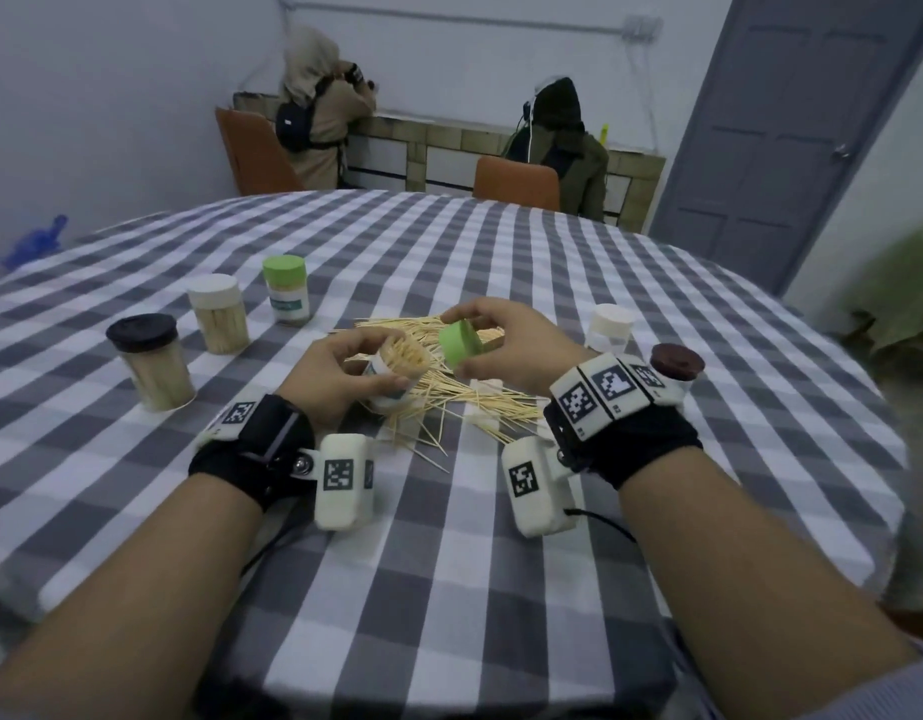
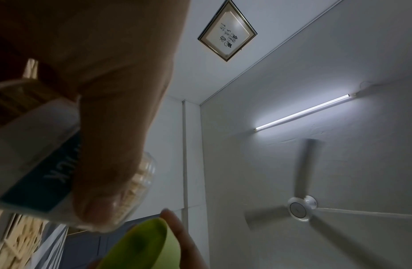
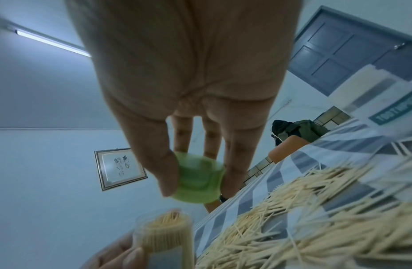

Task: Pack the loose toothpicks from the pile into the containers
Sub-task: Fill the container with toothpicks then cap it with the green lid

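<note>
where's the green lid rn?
In the head view the green lid is off its container, held in the right hand above the toothpick pile, just right of the filled open container that the left hand grips.

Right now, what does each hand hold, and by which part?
Left hand grips the open toothpick container round its side. Right hand pinches the green lid by its rim.

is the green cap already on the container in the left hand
No, the right hand holds the green cap apart from the open container.
</note>
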